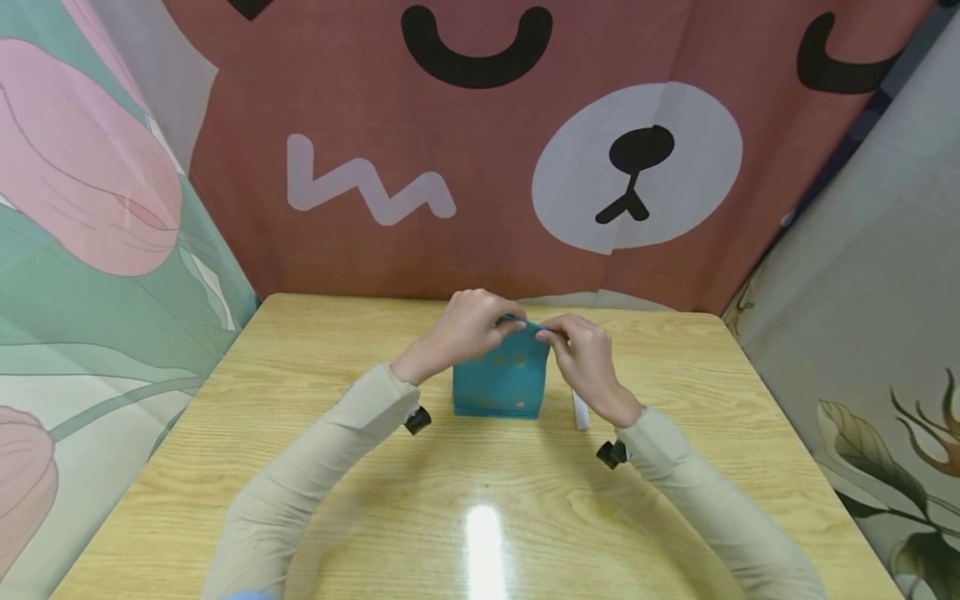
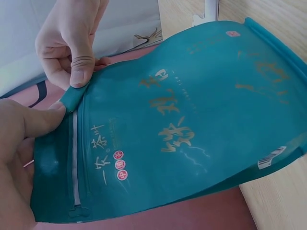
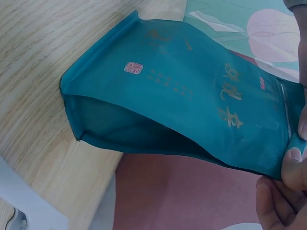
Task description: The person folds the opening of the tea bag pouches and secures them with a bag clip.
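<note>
Teal pouch (image 1: 498, 387) is over the counter (image 1: 337, 500), below both hands, long axis running from top fold (image 2: 72, 98) to base; can't tell if the base bears weight. Left grip (image 1: 474, 327) pinches the fold, right grip (image 1: 588, 354) pinches it just beside, at the pouch's right corner. Neither hand is nearer: both touch that edge, set across the long axis.

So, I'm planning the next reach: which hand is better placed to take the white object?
Probably the right hand: the white object lies near it, right of the teal pouch. The left hand is farther off. Both pinch the pouch's top, so the right would have to release first.
</note>
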`<state>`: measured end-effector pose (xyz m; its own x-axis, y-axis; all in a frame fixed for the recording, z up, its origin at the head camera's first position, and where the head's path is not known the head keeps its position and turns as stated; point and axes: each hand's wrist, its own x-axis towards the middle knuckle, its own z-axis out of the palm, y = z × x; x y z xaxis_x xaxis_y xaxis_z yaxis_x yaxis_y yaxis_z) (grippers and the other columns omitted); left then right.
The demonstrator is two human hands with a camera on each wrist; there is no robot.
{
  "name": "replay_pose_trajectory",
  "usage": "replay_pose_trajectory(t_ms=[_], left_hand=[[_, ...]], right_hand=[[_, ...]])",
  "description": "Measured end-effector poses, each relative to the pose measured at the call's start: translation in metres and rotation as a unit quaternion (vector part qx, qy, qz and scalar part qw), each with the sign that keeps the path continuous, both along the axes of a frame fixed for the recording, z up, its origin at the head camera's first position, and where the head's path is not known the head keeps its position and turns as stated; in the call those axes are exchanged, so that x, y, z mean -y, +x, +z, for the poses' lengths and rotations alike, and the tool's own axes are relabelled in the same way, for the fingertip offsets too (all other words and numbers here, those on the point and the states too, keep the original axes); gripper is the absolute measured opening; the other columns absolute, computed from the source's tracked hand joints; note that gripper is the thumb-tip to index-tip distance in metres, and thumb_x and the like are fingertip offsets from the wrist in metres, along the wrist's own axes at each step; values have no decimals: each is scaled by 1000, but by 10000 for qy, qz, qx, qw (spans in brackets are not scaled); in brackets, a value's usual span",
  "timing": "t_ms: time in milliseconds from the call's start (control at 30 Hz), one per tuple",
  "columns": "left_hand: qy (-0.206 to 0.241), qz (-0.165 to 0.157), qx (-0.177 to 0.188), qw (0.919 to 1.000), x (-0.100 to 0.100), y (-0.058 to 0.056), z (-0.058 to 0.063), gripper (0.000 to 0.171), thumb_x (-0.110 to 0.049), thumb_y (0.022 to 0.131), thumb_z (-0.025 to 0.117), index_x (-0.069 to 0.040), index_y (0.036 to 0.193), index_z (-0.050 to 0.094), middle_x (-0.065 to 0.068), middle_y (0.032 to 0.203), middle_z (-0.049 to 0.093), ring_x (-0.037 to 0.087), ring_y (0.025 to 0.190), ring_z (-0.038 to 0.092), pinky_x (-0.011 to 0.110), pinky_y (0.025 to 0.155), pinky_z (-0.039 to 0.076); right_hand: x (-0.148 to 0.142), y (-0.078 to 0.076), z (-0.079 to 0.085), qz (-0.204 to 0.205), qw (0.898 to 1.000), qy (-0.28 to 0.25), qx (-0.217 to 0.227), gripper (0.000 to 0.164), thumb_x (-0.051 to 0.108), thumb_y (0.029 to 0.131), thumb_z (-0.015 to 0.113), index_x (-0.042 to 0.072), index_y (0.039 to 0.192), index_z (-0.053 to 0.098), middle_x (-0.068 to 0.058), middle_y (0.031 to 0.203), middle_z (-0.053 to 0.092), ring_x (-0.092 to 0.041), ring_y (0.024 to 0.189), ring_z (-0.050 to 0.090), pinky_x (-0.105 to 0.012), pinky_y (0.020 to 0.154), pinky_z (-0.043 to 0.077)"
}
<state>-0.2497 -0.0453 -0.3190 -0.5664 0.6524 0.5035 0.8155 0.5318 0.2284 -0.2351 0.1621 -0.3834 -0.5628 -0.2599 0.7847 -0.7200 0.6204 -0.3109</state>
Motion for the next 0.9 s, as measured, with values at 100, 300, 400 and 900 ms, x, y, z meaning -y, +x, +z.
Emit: replay_pose_trajectory(t_ms=[100, 300, 400, 900], left_hand=[[-39, -47, 87, 9999, 0, 0, 0, 13, -10, 95, 68, -8, 103, 79, 3, 92, 75, 7, 58, 59, 20, 49, 38], [-148, -96, 145, 9997, 2, 0, 2, 25, 3, 94, 58, -7, 104, 78, 4, 82, 74, 7, 47, 35, 23, 49, 21], [-185, -163, 211, 9995, 2, -1, 3, 37, 11, 90, 50, -9, 104, 78, -3, 61, 61, 8, 49, 21, 25, 50, 15], [-427, 81, 504, 9978, 7, 3, 11, 22, -3, 98, 56, -7, 113, 73, 3, 82, 71, 7, 47, 40, 22, 46, 24]], right_hand=[[0, 1, 0, 2, 10000, -5, 26, 6, 6, 85, 75, 2, 89, 73, -11, 79, 70, -22, 67, 65, -37, 59, 53], [-1, 1, 0, 42, 10000, -9, 25, 7, 7, 84, 75, 2, 89, 73, -11, 80, 70, -22, 68, 66, -37, 60, 53], [-1, 1, 0, 56, 10000, 4, 4, 8, 7, 84, 75, 2, 89, 73, -10, 80, 70, -22, 68, 66, -36, 60, 53], [-2, 2, 2, 126, 9998, 116, 87, 8, 6, 84, 76, 1, 90, 73, -10, 79, 69, -21, 68, 64, -36, 61, 53]])
